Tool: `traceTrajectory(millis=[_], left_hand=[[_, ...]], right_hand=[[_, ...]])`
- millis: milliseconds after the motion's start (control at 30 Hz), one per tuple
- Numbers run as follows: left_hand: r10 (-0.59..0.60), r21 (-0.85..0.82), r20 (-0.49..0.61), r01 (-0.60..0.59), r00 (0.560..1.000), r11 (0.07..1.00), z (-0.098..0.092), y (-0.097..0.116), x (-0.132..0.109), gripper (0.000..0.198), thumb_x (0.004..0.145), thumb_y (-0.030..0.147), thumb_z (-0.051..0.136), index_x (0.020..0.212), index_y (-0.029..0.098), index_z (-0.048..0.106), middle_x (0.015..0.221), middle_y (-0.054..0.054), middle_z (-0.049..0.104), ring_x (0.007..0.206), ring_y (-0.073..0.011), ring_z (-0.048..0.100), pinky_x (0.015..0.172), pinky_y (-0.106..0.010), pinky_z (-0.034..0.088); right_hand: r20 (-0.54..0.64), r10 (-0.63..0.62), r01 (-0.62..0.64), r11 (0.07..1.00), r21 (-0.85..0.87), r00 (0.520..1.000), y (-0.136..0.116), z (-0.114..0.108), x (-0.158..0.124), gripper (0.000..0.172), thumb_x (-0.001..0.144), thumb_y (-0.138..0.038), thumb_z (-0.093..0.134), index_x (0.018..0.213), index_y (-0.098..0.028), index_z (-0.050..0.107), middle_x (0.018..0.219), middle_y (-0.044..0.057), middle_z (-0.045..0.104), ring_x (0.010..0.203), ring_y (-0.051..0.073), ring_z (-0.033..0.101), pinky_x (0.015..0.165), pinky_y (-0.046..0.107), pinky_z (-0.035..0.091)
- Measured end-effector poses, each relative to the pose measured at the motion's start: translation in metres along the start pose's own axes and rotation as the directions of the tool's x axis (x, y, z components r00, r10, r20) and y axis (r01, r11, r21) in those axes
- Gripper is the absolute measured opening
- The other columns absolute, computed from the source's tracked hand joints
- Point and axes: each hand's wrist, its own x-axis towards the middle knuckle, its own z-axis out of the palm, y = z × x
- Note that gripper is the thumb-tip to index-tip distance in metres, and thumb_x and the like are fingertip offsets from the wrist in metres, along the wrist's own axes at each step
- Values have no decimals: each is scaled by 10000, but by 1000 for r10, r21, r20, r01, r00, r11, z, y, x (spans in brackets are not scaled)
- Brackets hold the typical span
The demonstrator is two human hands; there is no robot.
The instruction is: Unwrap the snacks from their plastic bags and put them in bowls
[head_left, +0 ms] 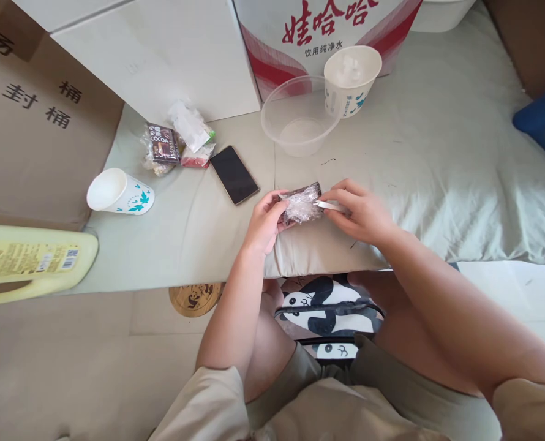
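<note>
My left hand [267,222] is closed on the left end of a small dark packet in crinkled clear plastic [302,206], thumb on top. From the right, my right hand [363,213] pinches a slim white tool [333,207]. The tool's narrow tip meets the packet's right side; whether it is cutting or gripping the wrap I cannot tell. A dark-screened phone [234,174] lies to the left beyond my left hand. Past the packet stands a clear plastic bowl [295,131], with a paper cup [356,98] beside it, holding something whitish and crumpled.
Wrapped packets, one marked COCOA [163,143], lie in a pile at the back left. A white paper cup [132,195] is tipped on its side near a yellow bottle [61,260]. Large boxes, including a white-and-red carton [272,46], line the back. A blue object [541,125] is at right.
</note>
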Motion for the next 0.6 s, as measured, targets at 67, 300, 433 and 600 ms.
traceTrajectory(millis=[67, 300, 433, 600], left_hand=[[-19, -10, 21, 19, 1000, 1000, -2, 1, 1, 278, 713, 267, 745, 969, 206, 656, 888, -3, 667, 696, -127, 648, 640, -287, 599], [-21, -1, 75, 21, 997, 1000, -5, 3, 1, 384, 639, 324, 812, 977, 218, 664, 900, 17, 658, 724, -117, 649, 654, -270, 595], [-23, 5, 87, 23, 996, 1000, -4, 3, 0, 398, 615, 323, 817, 970, 222, 668, 899, 20, 653, 725, -120, 647, 648, -273, 593], [19, 28, 60, -21, 998, 999, -2, 4, -1, 354, 613, 305, 786, 934, 215, 667, 852, 25, 647, 676, -115, 630, 609, -268, 582]], right_hand=[[13, -43, 43, 999, -6, 999, 0, 0, 0, 347, 918, -314, 514, 1181, -244, 731, 1115, 94, 647, 674, 150, 553, 631, 313, 463], [42, -120, 121, 992, -29, 992, -1, -4, -2, 330, 920, -287, 531, 1193, -230, 706, 1007, 76, 688, 712, 164, 593, 615, 280, 446], [42, -105, 108, 991, -76, 994, -4, -3, -3, 227, 961, -345, 532, 1046, -236, 711, 1018, 61, 733, 653, 150, 580, 581, 269, 400], [29, -70, 73, 990, -121, 997, -4, 0, 0, 269, 977, -349, 507, 1074, -249, 738, 1059, 57, 755, 760, 184, 650, 604, 281, 393]])
